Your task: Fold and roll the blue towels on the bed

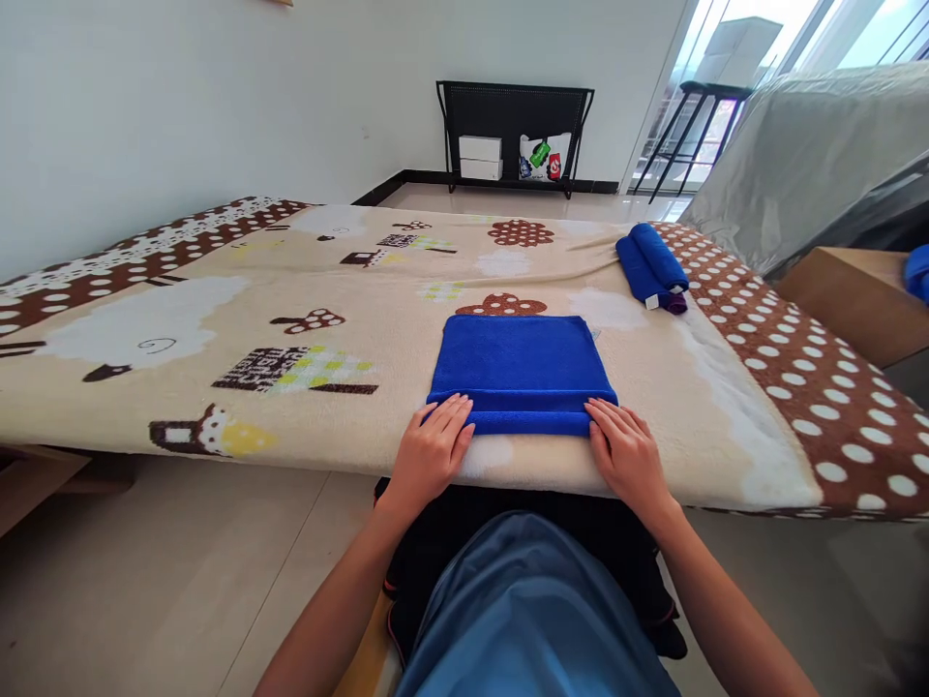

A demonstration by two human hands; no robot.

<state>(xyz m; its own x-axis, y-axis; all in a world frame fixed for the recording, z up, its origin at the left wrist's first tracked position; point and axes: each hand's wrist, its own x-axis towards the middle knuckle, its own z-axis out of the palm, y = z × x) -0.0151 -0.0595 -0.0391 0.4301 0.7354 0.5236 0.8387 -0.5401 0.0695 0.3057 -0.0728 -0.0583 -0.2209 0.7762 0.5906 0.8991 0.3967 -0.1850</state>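
Observation:
A blue towel [517, 363] lies flat and folded on the bed's patterned blanket [348, 290], its near edge turned into a low roll. My left hand [434, 450] rests on the left end of that rolled edge, fingers stretched flat and together. My right hand [625, 449] presses the right end the same way, fingers flat on the cloth. Neither hand grips anything. Two rolled blue towels [651, 263] lie side by side at the far right of the bed.
The bed's near edge [290, 455] runs in front of my lap. A black rack [514, 136] with white boxes stands against the far wall. A covered piece of furniture [805, 155] and a wooden surface [849, 295] stand to the right.

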